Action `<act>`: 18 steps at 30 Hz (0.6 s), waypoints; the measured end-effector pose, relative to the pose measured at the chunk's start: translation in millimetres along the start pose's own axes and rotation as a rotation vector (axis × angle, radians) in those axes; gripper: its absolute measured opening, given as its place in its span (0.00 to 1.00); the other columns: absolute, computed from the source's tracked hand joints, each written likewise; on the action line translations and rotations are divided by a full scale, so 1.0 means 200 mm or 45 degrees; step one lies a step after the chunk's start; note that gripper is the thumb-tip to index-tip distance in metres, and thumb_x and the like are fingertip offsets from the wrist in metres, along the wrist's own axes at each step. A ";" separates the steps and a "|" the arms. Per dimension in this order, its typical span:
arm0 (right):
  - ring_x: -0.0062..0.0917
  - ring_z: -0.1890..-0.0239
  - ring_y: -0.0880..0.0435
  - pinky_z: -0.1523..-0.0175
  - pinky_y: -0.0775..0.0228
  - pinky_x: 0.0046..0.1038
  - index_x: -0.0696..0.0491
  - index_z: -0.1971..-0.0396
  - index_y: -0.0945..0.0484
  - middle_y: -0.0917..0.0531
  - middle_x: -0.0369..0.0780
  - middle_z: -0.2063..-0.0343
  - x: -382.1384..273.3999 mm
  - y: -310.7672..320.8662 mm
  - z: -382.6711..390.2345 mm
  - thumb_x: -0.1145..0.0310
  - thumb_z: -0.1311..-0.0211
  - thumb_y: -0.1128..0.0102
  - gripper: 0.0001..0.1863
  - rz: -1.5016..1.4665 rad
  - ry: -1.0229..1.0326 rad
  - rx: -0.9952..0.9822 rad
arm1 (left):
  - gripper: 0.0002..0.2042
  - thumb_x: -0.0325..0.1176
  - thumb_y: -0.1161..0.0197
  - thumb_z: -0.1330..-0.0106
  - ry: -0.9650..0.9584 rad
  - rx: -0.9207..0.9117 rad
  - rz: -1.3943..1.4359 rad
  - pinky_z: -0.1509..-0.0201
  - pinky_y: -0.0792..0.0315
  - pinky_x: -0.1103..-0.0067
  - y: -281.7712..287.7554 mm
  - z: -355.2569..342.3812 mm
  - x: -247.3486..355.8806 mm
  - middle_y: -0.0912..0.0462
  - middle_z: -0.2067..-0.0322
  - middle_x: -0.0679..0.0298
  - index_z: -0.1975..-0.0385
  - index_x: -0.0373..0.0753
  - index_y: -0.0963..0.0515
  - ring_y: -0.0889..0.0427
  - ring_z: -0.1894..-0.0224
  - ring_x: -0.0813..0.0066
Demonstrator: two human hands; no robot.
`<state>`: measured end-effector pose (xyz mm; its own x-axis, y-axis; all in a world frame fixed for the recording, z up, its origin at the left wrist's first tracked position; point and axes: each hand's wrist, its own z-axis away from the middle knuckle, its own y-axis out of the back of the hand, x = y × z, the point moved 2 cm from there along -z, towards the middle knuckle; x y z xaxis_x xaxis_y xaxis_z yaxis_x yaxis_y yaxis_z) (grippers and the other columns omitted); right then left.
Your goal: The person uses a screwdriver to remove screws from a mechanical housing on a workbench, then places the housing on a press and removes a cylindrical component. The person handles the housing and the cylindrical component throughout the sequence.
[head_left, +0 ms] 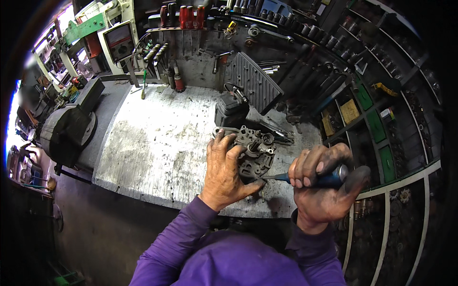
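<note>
A dark cast-metal housing with bosses and holes (256,153) lies on the metal-topped bench (143,143). My left hand (222,171) is closed on its left side, thumb reaching along the lower edge. My right hand (320,183) is wrapped round the blue handle of a screwdriver-like tool (336,176), whose dark shaft reaches left to the housing's lower right edge, beside my left thumb. Whether the tip touches the housing is unclear. Behind the housing sit a dark blocky object (229,112) and several long tools (279,133).
A large bench vise (67,138) is at the left. A ribbed metal plate (254,81) leans at the back. Screwdrivers (190,16), sockets and wrenches line the back wall. Compartment shelves with green fronts (376,126) are at the right.
</note>
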<state>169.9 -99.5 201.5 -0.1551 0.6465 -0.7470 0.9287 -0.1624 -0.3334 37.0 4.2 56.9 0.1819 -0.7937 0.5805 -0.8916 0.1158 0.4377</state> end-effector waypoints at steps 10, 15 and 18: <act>0.24 0.79 0.30 0.72 0.30 0.31 0.55 0.64 0.29 0.29 0.41 0.79 0.04 -0.08 0.09 0.40 0.15 0.59 0.30 0.209 0.177 0.137 | 0.54 0.53 0.12 0.58 0.050 -0.016 0.046 0.24 0.49 0.34 -0.03 0.00 -0.06 0.34 0.32 0.45 0.32 0.42 0.38 0.42 0.23 0.31; 0.24 0.80 0.29 0.71 0.29 0.30 0.56 0.64 0.28 0.29 0.39 0.79 0.05 -0.06 0.03 0.47 0.17 0.53 0.25 0.469 0.043 0.198 | 0.54 0.56 0.14 0.56 0.045 -0.014 0.053 0.24 0.51 0.33 -0.04 0.01 -0.05 0.34 0.32 0.46 0.31 0.43 0.38 0.43 0.22 0.32; 0.22 0.81 0.26 0.76 0.34 0.25 0.60 0.63 0.20 0.22 0.40 0.78 0.07 -0.05 -0.07 0.46 0.26 0.38 0.26 -0.036 -0.198 -0.344 | 0.55 0.56 0.14 0.56 0.038 -0.025 0.045 0.24 0.52 0.33 -0.05 0.01 -0.06 0.34 0.32 0.46 0.30 0.43 0.39 0.43 0.22 0.32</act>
<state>163.8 -79.2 202.0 -0.2127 0.5225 -0.8257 0.9759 0.0715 -0.2062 42.0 10.5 44.8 0.1631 -0.7708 0.6158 -0.8893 0.1555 0.4301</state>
